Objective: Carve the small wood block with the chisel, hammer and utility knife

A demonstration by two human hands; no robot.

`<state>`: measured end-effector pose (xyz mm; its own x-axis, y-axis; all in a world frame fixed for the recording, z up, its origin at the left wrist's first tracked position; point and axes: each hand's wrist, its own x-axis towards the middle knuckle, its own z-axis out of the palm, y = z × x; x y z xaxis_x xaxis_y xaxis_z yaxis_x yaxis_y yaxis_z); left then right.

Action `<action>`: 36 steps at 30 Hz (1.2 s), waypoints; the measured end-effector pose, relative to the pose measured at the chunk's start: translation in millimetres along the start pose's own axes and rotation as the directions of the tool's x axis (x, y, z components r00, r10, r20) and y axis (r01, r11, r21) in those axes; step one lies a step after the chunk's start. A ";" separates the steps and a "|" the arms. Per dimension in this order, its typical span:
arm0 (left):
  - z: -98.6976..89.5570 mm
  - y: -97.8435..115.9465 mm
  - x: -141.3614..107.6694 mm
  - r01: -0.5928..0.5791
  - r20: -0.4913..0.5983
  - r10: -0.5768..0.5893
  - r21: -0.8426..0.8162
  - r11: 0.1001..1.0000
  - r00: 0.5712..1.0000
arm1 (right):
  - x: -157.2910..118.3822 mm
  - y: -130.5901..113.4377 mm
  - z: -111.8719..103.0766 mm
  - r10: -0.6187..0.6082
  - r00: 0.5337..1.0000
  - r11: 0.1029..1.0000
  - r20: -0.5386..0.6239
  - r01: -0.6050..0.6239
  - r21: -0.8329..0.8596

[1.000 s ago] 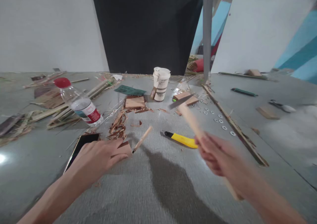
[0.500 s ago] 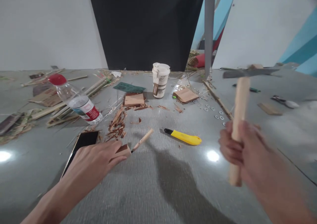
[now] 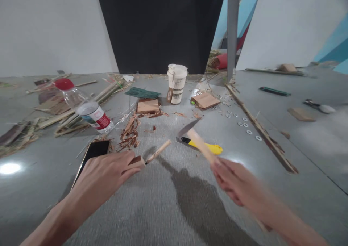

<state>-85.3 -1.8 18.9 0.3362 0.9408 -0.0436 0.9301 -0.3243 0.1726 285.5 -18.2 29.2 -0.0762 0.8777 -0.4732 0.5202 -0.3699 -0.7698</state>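
Note:
My left hand [image 3: 108,170] is closed around a small brown wooden block [image 3: 139,162], low over the floor. At the block's end is a thin pale wooden stick [image 3: 159,151] with a dark band at its near end; whether it is fixed in the block I cannot tell. My right hand [image 3: 231,177] grips the pale wooden handle of a tool [image 3: 201,146]. A thin grey metal head shows at the handle's far end, blurred by motion. Below and behind it lies a yellow utility knife [image 3: 214,149], partly covered. A black phone [image 3: 94,151] lies beside my left wrist.
A red-capped bottle [image 3: 94,115] leans at the left, near bamboo strips and wood shavings [image 3: 129,132]. A lidded white paper cup [image 3: 176,84] stands between two flat wood pieces [image 3: 148,105]. Several washers [image 3: 244,124] and a long wooden strip [image 3: 261,128] lie at the right.
My right hand has swung the wooden-handled tool leftward, from upright at the right to tilted over the utility knife. My left hand with the block has hardly moved.

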 end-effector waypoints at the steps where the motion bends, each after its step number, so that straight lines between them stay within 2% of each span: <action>1: -1.2 0.9 0.4 0.003 0.009 -0.003 0.002 1.000 1.000 | 0.2 -1.4 -3.2 0.007 0.999 1.000 -0.035 -0.006 0.012; 2: -2.4 1.9 1.2 0.009 0.022 -0.009 0.003 1.000 1.000 | 2.1 -3.4 -8.6 -0.022 0.996 1.000 -0.087 0.022 -0.006; 5: -7.2 5.2 7.7 0.033 0.096 -0.034 0.017 0.999 0.995 | 19.9 -9.1 -29.9 -0.213 0.946 0.944 -0.242 0.136 -0.300; 9: -16.8 12.0 21.8 0.056 0.210 -0.052 -0.011 0.998 0.976 | 61.1 -7.1 -47.9 -0.326 0.870 0.821 -0.371 0.066 -0.567; 11: -20.1 15.3 27.1 0.057 0.247 -0.029 -0.108 0.992 0.968 | 80.0 -2.5 -50.9 -0.370 0.849 0.748 -0.376 0.032 -0.663; 15: -16.3 14.9 28.5 0.092 0.274 0.012 -0.362 0.928 0.962 | 104.1 9.0 -52.6 -0.419 0.854 0.630 -0.307 0.030 -0.776; 20: -4.6 5.5 22.9 0.244 0.283 -0.108 -0.503 0.829 0.953 | 119.9 25.1 -53.4 -0.455 0.855 0.580 -0.249 0.073 -0.811; 23: -3.7 2.2 22.5 0.241 0.214 -0.143 -0.560 0.792 0.966 | 126.7 32.5 -55.0 -0.502 0.834 0.581 -0.230 0.129 -0.803; 26: -5.7 0.8 23.4 0.217 0.152 -0.156 -0.620 0.754 0.976 | 126.6 31.2 -55.2 -0.565 0.789 0.594 -0.242 0.185 -0.783; 29: -6.9 0.0 24.4 0.171 0.142 -0.100 -0.690 0.703 0.985 | 114.1 15.2 -49.5 -0.629 0.722 0.610 -0.289 0.228 -0.758; 31: -6.5 -0.1 25.2 0.141 0.134 -0.063 -0.721 0.679 0.989 | 99.1 -3.9 -40.9 -0.647 0.703 0.649 -0.295 0.306 -0.696; 32: -5.9 0.0 25.6 0.131 0.129 -0.053 -0.733 0.668 0.990 | 90.6 -15.5 -35.1 -0.641 0.712 0.715 -0.286 0.419 -0.560; 34: -4.0 0.2 26.1 0.126 0.128 -0.043 -0.757 0.641 0.991 | 73.7 -40.5 -20.9 -0.577 0.808 0.808 -0.120 0.544 -0.225; 35: -2.8 0.1 26.1 0.131 0.134 -0.042 -0.769 0.625 0.990 | 66.2 -53.2 -12.8 -0.577 0.816 0.814 -0.018 0.574 -0.089; 36: -1.4 -0.1 26.0 0.138 0.139 -0.046 -0.781 0.610 0.989 | 60.1 -65.5 -4.3 -0.587 0.806 0.809 0.081 0.587 0.028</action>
<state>-76.9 22.8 19.1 0.3104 0.9320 -0.1874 0.4976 0.0086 0.8674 250.4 60.1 53.1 -0.4356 0.8994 0.0356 0.3527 0.2069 -0.9126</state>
